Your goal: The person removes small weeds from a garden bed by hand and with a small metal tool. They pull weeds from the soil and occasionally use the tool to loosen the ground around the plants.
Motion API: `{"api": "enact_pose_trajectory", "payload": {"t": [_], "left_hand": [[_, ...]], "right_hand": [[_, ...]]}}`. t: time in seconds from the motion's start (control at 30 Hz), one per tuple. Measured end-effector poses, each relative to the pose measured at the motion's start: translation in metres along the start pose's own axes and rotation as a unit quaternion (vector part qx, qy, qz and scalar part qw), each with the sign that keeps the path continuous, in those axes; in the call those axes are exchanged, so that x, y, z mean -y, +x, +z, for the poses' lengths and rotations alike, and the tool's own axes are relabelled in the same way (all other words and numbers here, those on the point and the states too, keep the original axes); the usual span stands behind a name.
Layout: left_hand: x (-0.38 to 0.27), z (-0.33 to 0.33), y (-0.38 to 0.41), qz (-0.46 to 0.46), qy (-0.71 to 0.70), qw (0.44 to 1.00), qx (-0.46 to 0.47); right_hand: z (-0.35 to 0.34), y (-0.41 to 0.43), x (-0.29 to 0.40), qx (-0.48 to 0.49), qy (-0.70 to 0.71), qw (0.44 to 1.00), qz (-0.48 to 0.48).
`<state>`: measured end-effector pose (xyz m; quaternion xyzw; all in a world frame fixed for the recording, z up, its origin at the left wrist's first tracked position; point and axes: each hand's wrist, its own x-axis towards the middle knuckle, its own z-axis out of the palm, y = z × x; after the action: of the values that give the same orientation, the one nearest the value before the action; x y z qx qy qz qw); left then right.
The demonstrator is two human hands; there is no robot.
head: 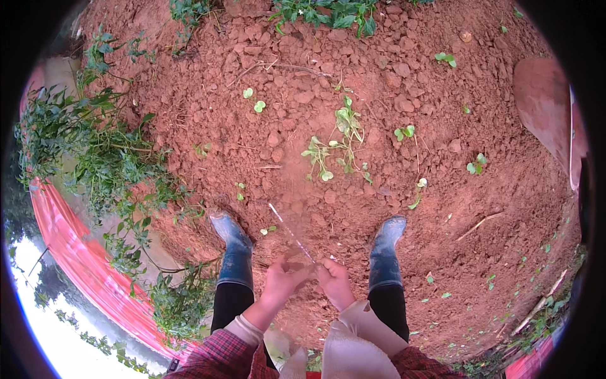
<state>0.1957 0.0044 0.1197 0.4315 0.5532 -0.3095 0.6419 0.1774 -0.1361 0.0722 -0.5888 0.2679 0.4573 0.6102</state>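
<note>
My right hand (pixel 335 280) pinches the near end of a thin white strip or stick (pixel 289 230), which slants forward and to the left over the soil. Beside it is my left hand (pixel 284 278), its thumb reaching toward the right fingertips. Blur hides whether the left fingers grip the strip. Beyond the hands, limp leafy seedlings (pixel 349 125) lie on loose red soil (pixel 303 199). A small two-leaved sprout (pixel 268 230) grows left of the strip.
Blue rubber boots (pixel 236 246) stand apart on either side of my hands. Leafy plants (pixel 109 147) and red sheeting (pixel 80 251) line the left. A pepper plant (pixel 331 14) grows ahead. At right stands a reddish, rounded, smooth object (pixel 542 109). Small sprouts (pixel 404 132) dot the soil.
</note>
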Motion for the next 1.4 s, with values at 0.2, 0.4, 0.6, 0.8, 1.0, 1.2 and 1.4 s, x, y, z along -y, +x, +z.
{"api": "enact_pose_trajectory", "payload": {"t": [0.2,0.4,0.6,0.8,1.0,1.2,1.4], "left_hand": [[-0.002,0.009,0.02,-0.069,-0.083,0.993,0.038],[-0.011,-0.018,0.039,-0.004,-0.2,0.979,-0.028],[-0.027,-0.038,0.045,0.039,-0.286,0.956,-0.055],[-0.082,-0.072,0.044,0.262,-0.313,0.902,-0.14],[-0.023,-0.008,0.031,0.244,0.366,0.898,0.003],[-0.001,-0.001,0.037,0.22,0.508,0.828,0.091],[0.007,0.014,0.034,0.24,0.483,0.836,0.1]], "right_hand": [[-0.003,0.002,-0.002,0.009,-0.22,0.962,-0.159],[-0.013,0.003,0.045,0.09,-0.324,0.926,-0.172],[-0.027,0.004,0.047,0.117,-0.355,0.908,-0.19],[-0.055,0.004,0.034,-0.066,-0.191,0.976,-0.085],[-0.046,0.015,0.031,-0.106,0.014,0.994,-0.01],[-0.047,0.016,0.035,-0.145,0.075,0.986,-0.017],[-0.051,0.014,0.042,-0.146,0.146,0.979,-0.001]]}}
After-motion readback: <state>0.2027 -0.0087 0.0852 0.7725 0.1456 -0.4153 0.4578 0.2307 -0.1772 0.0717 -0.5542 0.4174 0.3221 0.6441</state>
